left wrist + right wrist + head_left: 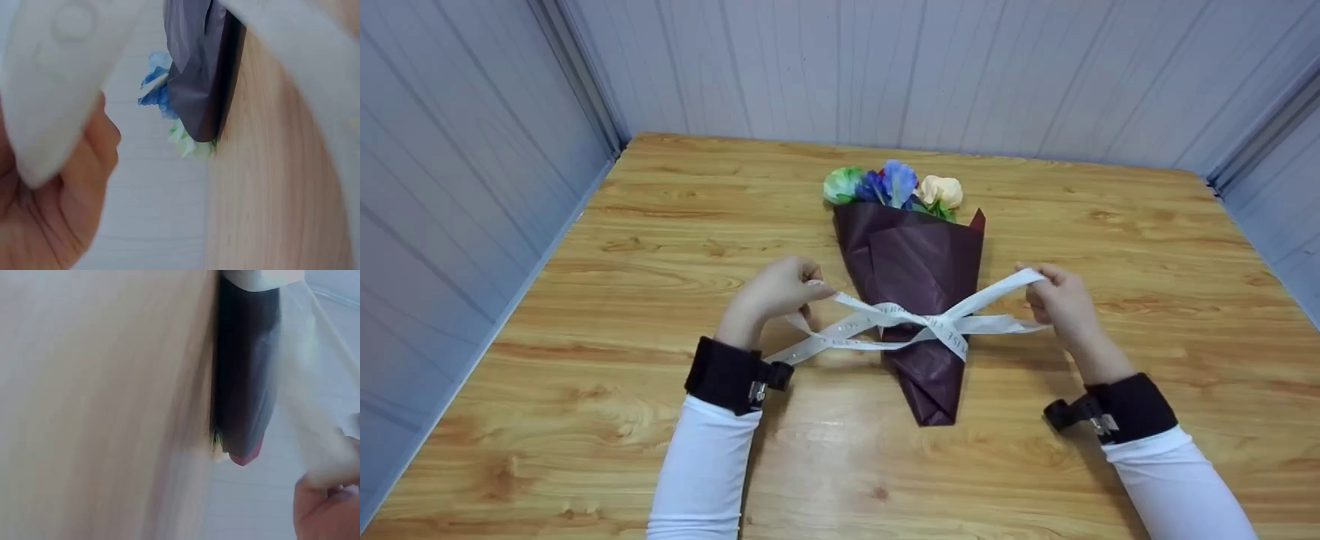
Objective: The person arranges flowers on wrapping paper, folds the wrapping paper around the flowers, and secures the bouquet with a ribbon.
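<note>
A bouquet wrapped in dark maroon paper (926, 262) lies on the table, its green, blue and cream flowers (898, 184) toward the back. Around its narrow middle runs a white printed ribbon (952, 330), crossed at the front with loops and tails out to both sides. To the left of the bouquet, my left hand (780, 289) pinches a ribbon strand between thumb and fingers. My right hand (1061, 304), on the other side, grips another ribbon part, raised above the table. In the left wrist view, ribbon (67, 73) passes close before the lens and into the curled fingers.
The wood-grain table (585, 420) reaches back to a pale panelled wall (810, 67). Another panelled wall (450, 187) stands along the left edge, and part of one shows at the right. Each wrist wears a black strap with a small camera (780, 375).
</note>
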Action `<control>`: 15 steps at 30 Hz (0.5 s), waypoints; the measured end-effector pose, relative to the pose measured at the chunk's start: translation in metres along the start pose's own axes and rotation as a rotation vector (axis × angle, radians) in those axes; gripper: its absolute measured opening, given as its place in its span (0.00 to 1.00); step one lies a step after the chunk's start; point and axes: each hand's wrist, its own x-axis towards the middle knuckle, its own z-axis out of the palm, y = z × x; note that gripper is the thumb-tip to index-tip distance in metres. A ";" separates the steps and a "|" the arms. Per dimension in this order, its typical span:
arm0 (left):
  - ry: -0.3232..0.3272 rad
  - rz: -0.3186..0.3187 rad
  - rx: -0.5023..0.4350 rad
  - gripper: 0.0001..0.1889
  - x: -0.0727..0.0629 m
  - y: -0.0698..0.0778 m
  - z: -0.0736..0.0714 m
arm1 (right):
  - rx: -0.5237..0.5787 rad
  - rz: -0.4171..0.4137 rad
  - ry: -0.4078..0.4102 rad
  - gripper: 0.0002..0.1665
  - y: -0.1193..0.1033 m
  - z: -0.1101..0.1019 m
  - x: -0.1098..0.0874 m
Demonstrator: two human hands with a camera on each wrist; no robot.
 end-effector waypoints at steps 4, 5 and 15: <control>0.085 0.042 -0.090 0.11 0.002 -0.002 0.000 | -0.126 0.054 0.036 0.22 -0.002 -0.003 0.001; 0.114 0.049 -0.087 0.12 0.002 -0.003 0.000 | -0.230 0.052 0.058 0.24 -0.002 -0.003 0.001; 0.170 0.034 -0.038 0.16 0.004 -0.007 -0.002 | 0.058 0.141 -0.097 0.30 0.000 -0.009 0.001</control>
